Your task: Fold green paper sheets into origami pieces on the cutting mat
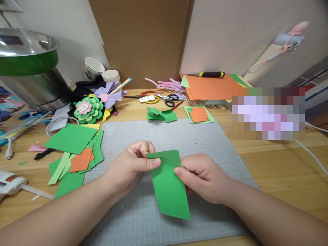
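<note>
Between my hands is a strip of green paper [169, 188], held above a grey cutting mat [123, 212]. My left hand [138, 159] pinches its upper left corner, thumb on top and fingers curled behind. On the right edge, my right hand [202, 174] grips the strip with the thumb in front; its other fingers are mostly hidden behind the paper. The strip's lower end hangs free, slightly curved. Beyond the mat's far edge lie small folded green paper pieces [160, 115] and a stack of square papers with an orange one [199, 114] on top.
Green paper scraps [71, 138] overlap the mat's left side, near a glue gun [11, 182]. Scissors [170, 99] and a yellow-black cutter [211, 74] lie at the back. A paper flower [88, 109], paper cups [94, 67] and a metal pot [28, 82] stand at left.
</note>
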A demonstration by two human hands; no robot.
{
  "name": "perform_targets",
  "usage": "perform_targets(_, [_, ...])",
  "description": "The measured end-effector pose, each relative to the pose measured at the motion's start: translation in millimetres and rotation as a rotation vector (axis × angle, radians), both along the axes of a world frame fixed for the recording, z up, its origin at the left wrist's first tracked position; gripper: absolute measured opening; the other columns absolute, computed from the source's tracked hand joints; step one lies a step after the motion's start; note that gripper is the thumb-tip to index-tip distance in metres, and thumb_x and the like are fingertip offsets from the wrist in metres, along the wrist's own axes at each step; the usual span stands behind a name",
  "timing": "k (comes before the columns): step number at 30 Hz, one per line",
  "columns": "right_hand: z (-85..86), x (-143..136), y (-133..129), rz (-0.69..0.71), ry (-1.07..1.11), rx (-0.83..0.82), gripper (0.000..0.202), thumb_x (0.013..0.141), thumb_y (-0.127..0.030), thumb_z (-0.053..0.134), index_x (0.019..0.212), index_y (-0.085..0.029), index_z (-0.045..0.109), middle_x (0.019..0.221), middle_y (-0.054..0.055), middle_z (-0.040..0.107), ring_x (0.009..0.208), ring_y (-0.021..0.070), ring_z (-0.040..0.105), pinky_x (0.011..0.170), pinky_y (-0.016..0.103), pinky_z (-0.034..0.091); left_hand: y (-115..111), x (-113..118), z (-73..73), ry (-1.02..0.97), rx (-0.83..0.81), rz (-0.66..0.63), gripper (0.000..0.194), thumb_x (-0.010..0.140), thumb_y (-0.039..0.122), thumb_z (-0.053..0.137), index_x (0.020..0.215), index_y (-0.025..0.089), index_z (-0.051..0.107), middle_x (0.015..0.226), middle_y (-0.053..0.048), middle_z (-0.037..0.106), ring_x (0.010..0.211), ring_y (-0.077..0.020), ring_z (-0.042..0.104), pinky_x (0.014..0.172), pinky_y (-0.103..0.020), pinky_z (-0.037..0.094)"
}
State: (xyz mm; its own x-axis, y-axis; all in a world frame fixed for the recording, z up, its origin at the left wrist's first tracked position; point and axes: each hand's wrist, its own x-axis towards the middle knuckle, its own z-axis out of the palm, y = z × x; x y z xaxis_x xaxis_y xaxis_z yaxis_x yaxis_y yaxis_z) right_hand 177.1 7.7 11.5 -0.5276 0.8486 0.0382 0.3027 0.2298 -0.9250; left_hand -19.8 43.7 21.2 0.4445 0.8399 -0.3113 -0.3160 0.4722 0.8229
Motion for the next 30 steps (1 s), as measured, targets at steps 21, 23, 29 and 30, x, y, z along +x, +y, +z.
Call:
perform_targets(21, [-1.7, 5.4, 5.0, 0.023, 0.065, -0.15, 0.042, 0.094, -0.033, 0.042, 0.054, -0.018, 0.042, 0.048, -0.003, 0.047, 0.042, 0.0067, 0.043, 0.039, 0.018, 0.03, 14.1, -17.0, -3.0, 0.488, 0.751, -0.219, 0.018, 0.088, 0.023, 0.054, 0.07, 0.019, 0.052, 0.07, 0.0, 0.049, 0.067, -0.0147, 0.044, 0.064, -0.028, 0.035])
perform_targets(23, [-0.7, 6.2, 6.0, 0.011, 0.072, -0.157, 0.042, 0.093, -0.031, 0.043, 0.053, -0.018, 0.041, 0.048, -0.003, 0.046, 0.042, 0.0067, 0.043, 0.039, 0.018, 0.03, 12.4, -18.3, -1.7, 0.589, 0.933, -0.231, 0.019, 0.091, 0.02, 0.046, 0.072, 0.019, 0.052, 0.072, -0.001, 0.05, 0.071, -0.0157, 0.046, 0.068, -0.028, 0.036])
perform_targets(29, [2.6, 8.2, 5.1, -0.013, 0.155, -0.226, 0.041, 0.091, -0.032, 0.045, 0.053, -0.019, 0.041, 0.046, -0.004, 0.044, 0.038, 0.0065, 0.04, 0.035, 0.018, 0.028, 13.9, -19.0, 0.3, 0.553, 0.792, -0.041, 0.023, 0.088, 0.022, 0.049, 0.065, 0.02, 0.05, 0.064, 0.001, 0.047, 0.061, -0.015, 0.043, 0.06, -0.027, 0.035])
perform_targets(30, [2.7, 8.7, 4.9, -0.025, 0.174, -0.25, 0.042, 0.091, -0.034, 0.045, 0.052, -0.019, 0.041, 0.045, -0.004, 0.043, 0.038, 0.0064, 0.039, 0.035, 0.018, 0.028, 16.9, -19.3, 0.4, 0.506, 0.702, 0.031, 0.025, 0.087, 0.023, 0.049, 0.062, 0.021, 0.048, 0.062, 0.002, 0.045, 0.058, -0.0143, 0.041, 0.057, -0.027, 0.034])
